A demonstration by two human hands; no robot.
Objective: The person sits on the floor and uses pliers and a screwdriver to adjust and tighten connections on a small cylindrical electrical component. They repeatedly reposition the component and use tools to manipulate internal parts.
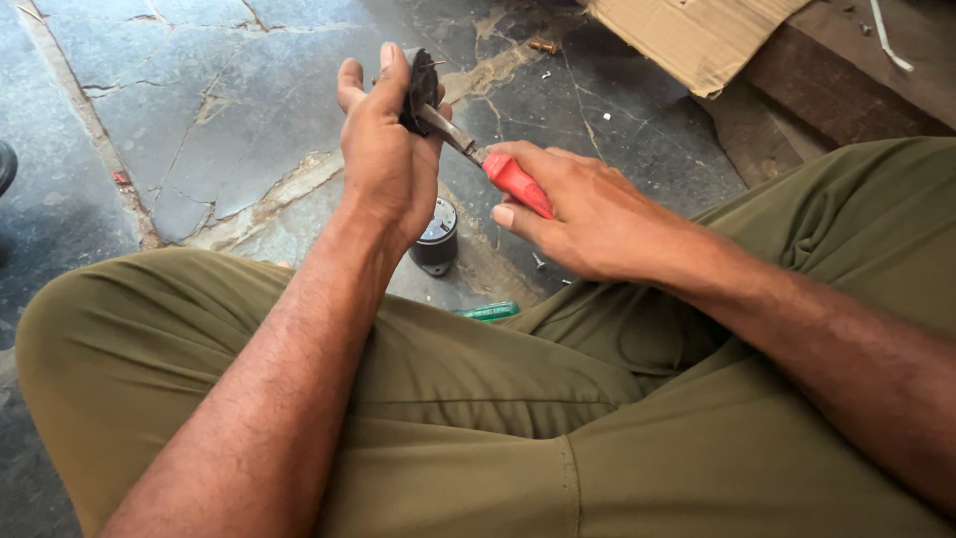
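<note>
My left hand [383, 149] is raised over the stone floor and grips a small black part [419, 90] between thumb and fingers. My right hand [583, 214] holds a screwdriver with a red handle [518, 182]; its metal shaft [453, 133] runs up and left, with the tip pressed against the black part. Both forearms reach out over my olive-green trousers [478, 428].
A short black cylindrical part with a silvery top [437, 237] stands on the cracked grey stone floor [219, 110] below my left hand. A green-handled tool [490, 312] lies by my leg. Torn cardboard [687, 40] and dark wooden planks [827, 95] lie far right, with small screws [543, 46] scattered near them.
</note>
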